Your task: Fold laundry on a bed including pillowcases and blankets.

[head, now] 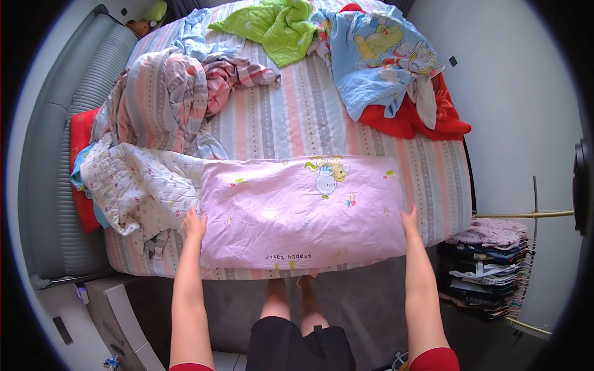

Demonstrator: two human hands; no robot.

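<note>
A pink cloth rectangle [287, 218], a pillow or folded cover with a cartoon print and some lettering, lies flat along the near side of the bed. At its left edge is my left hand [195, 224], its thumb against the pink fabric and its fingers beside a white quilted cloth. My right hand [409, 220] meets the opposite short edge, thumb and fingers spread in a V. Whether either hand grips the fabric is unclear. The white quilted cloth [144, 181], finely patterned, lies crumpled and touches the pink piece on the left.
The striped bedspread [297, 106] carries a crumpled striped cover [158, 102], a green quilted cloth [278, 30] and a blue cartoon blanket [380, 55] over red fabric [441, 116]. A grey padded headboard [79, 116] borders the left. Hanging clothes [487, 269] and a drawer cabinet [116, 315] flank the bed.
</note>
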